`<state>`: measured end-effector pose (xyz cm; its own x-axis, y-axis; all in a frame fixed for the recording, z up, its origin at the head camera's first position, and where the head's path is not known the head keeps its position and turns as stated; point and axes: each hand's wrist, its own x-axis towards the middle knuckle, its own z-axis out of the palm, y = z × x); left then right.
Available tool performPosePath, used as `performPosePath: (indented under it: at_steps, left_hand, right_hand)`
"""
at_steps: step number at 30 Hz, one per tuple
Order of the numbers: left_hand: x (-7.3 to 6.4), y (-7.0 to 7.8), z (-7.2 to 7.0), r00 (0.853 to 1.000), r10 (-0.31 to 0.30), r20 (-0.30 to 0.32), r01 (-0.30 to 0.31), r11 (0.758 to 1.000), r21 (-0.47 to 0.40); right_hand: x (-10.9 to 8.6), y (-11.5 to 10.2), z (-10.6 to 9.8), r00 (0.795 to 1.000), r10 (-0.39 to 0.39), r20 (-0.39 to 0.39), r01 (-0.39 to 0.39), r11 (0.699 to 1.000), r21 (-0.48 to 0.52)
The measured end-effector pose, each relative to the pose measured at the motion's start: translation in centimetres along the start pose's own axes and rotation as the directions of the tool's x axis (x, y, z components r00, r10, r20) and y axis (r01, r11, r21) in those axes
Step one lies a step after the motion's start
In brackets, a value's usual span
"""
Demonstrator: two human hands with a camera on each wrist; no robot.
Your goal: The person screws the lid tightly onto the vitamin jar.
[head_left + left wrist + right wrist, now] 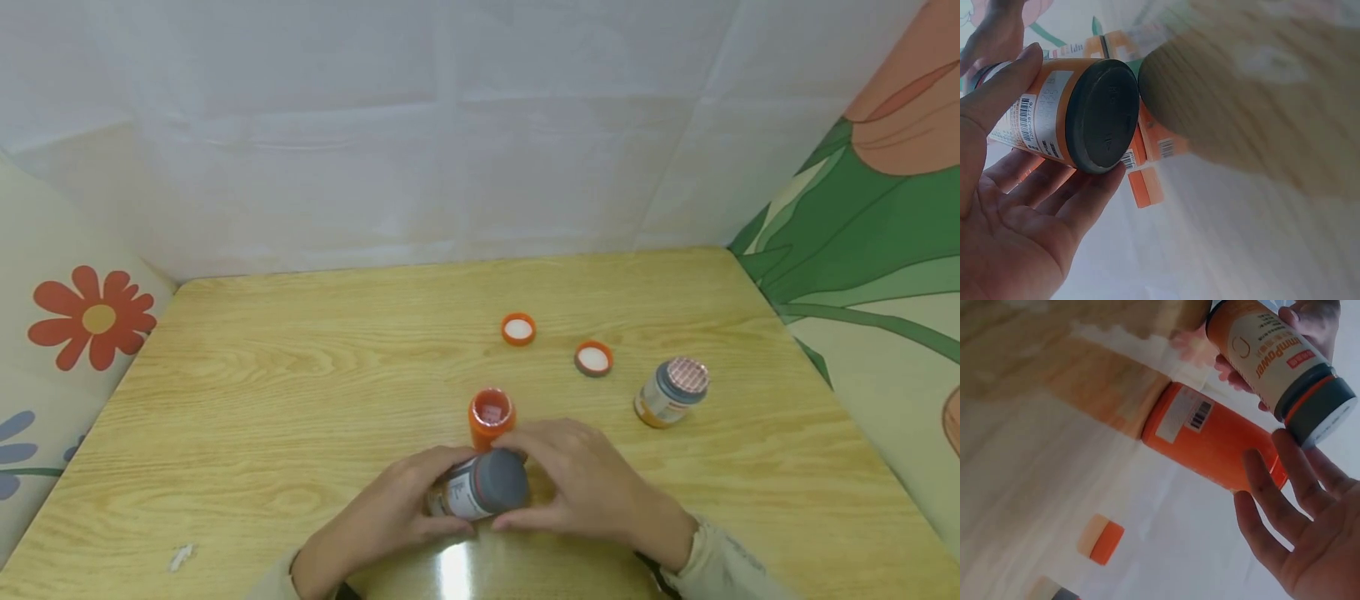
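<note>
My left hand [393, 504] grips a tilted supplement bottle [459, 495], its thumb on one side and fingers on the other. The bottle has a white and orange label, a dark base facing the left wrist camera, and a grey screw cap [1321, 409] with an orange line below it. My right hand [581, 483] is spread at the cap end, with one fingertip right at the cap's edge in the right wrist view. Just beyond the hands stands an orange bottle [1210, 437] without a cap, its mouth showing a shiny rim.
Two caps lie inside up on the wooden table [300, 375]: an orange cap [518, 329] and a grey and orange cap [594, 358]. Another supplement bottle [662, 406], topped with a checkered seal, stands to the right. A white scrap [181, 557] lies at the front left.
</note>
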<state>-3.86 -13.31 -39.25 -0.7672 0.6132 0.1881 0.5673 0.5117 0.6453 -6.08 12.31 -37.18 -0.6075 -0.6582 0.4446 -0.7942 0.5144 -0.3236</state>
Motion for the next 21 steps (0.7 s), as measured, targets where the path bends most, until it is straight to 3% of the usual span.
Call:
performPosePath:
  at_steps: [4, 9, 11, 14, 21]
  left_hand:
    - [0.0, -0.1, 0.0, 1.000, -0.004, 0.000, 0.004, 1.000, -0.019]
    - [-0.1, -0.3, -0.1, 1.000, 0.012, -0.008, -0.012, 1.000, -0.004]
    - [-0.1, -0.3, -0.1, 1.000, 0.015, -0.008, -0.015, 1.000, 0.001]
    - [0.0, -0.4, -0.1, 1.000, 0.021, -0.004, -0.021, 1.000, -0.007]
    - [0.0, -0.3, -0.1, 1.000, 0.025, 0.010, -0.025, 0.999, -0.027]
  right_hand:
    - [0.0, 0.2, -0.8, 0.999, -0.036, 0.034, 0.036, 0.999, -0.007]
    - [0.4, 0.6, -1.2, 0.970, -0.240, 0.019, 0.240, 0.970, 0.034]
    - [0.4, 0.7, -1.3, 0.960, -0.281, 0.015, 0.280, 0.959, 0.036]
    - [0.5, 0.7, -1.2, 0.963, -0.270, 0.002, 0.270, 0.962, 0.030]
    - [0.6, 0.5, -0.7, 0.986, -0.165, -0.035, 0.164, 0.986, -0.019]
